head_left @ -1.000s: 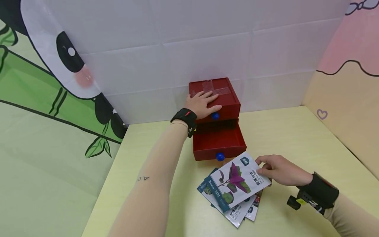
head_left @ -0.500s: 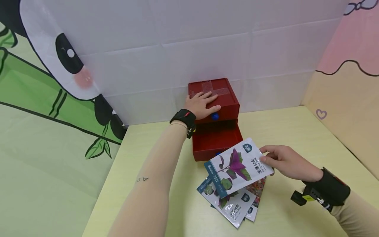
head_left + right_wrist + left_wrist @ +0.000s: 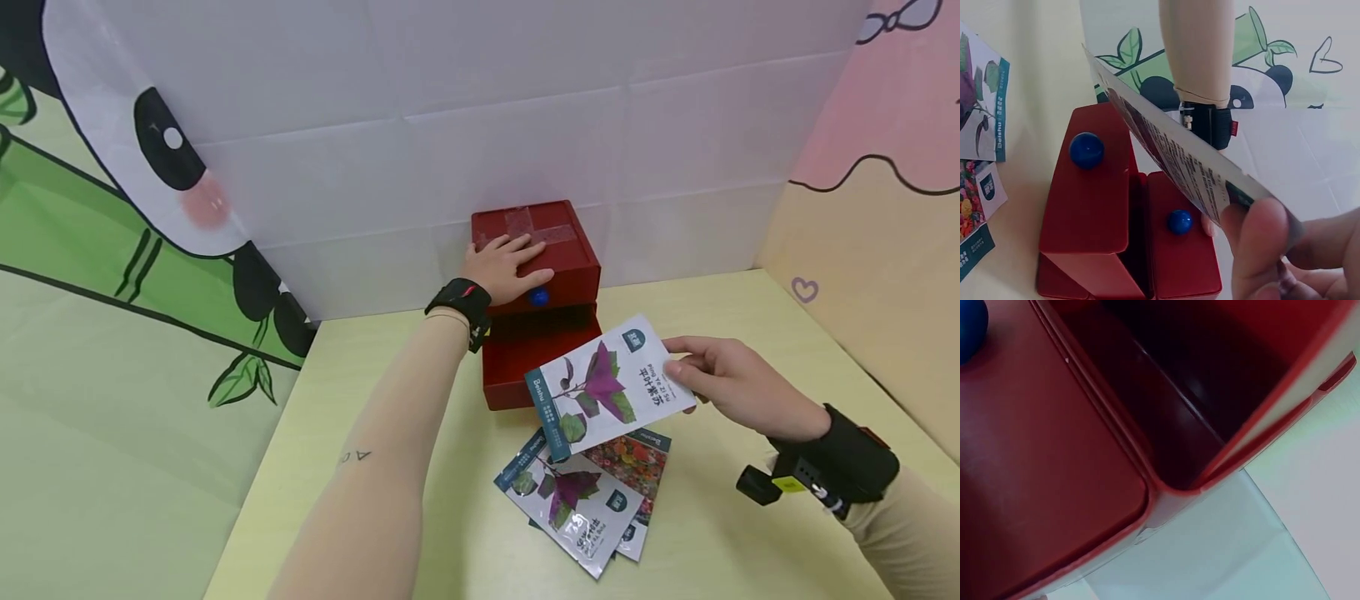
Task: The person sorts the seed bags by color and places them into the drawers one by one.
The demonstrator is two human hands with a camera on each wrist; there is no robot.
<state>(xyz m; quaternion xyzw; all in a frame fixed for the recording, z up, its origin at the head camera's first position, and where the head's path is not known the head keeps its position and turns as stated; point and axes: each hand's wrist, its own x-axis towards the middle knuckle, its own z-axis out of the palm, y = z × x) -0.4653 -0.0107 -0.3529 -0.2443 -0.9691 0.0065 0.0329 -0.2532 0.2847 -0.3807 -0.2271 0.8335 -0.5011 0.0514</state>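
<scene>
Packet [image 3: 600, 400] printed with a purple-leaved plant, pinched at its right edge between the thumb and fingers of the right hand [image 3: 731, 379]. It is held tilted above the table [image 3: 712, 533], partly hiding the open lower drawer [image 3: 506, 396] in the head view. A careful carry probably means clearing that drawer's front wall. The left hand [image 3: 501, 271] rests, fingers spread, on the red box [image 3: 579, 271], likely steadying it. Nearer, more packets [image 3: 573, 508] lie overlapping.
</scene>
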